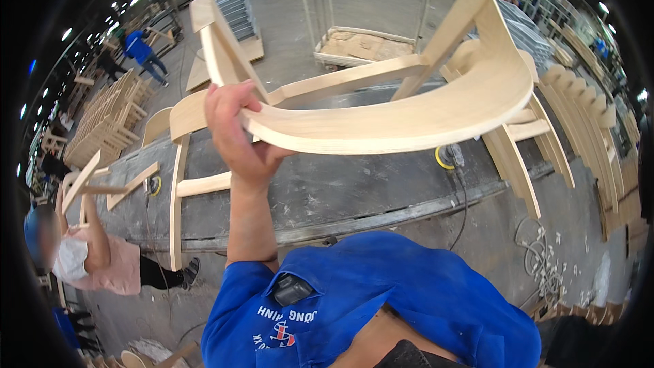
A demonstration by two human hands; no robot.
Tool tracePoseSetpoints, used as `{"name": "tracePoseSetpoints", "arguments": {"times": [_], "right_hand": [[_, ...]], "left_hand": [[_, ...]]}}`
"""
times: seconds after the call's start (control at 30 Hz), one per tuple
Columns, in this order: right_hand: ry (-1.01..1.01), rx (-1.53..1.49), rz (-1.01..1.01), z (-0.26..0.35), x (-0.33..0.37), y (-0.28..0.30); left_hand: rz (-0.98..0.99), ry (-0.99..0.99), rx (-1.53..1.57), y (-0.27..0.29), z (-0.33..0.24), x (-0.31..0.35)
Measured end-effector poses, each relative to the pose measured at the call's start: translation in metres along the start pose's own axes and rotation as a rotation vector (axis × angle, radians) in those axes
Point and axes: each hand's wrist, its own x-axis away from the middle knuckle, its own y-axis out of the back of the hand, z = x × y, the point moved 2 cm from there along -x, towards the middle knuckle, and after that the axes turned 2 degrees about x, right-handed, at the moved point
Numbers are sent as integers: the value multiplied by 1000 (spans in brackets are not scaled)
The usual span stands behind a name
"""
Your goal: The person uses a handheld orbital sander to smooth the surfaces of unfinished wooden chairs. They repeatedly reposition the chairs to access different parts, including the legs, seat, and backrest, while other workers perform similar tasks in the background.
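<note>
My left hand (235, 126) is closed around the left end of a curved backrest (409, 123) on a pale, unpainted wooden chair frame. The frame is held up above a dark workbench (313, 194), its straight rails and legs (351, 80) reaching away from me. My right hand does not show anywhere. Below the backrest, a sander (449, 157) with a yellow rim lies on the bench, its cord hanging over the near edge. Similar chair parts (178, 184) stand left of my hand, and more chair frames (511, 157) stand at the right.
At the left a co-worker (102, 259) handles a wooden frame (92, 187) near a second sander (154, 185). A wheeled cart (368, 46) stands beyond the bench. Stacked chair parts (579, 116) line the right, with a coiled hose (541, 259) on the floor.
</note>
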Motion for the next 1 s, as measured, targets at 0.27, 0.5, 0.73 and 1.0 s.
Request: {"name": "tracePoseSetpoints", "arguments": {"times": [0.27, 0.5, 0.73, 1.0], "right_hand": [[1056, 149, -1300, 267, 248, 118], [1857, 84, -1774, 390, 337, 64], [1700, -122, -1688, 387, 308, 63], [1697, -10, -1817, 371, 307, 58]], "left_hand": [[-34, -35, -26, -16, -52, -4], [-130, -75, 17, -34, -97, 1], [-222, -156, 356, -31, -77, 11], [-290, 499, 511, -30, 17, -2]]}}
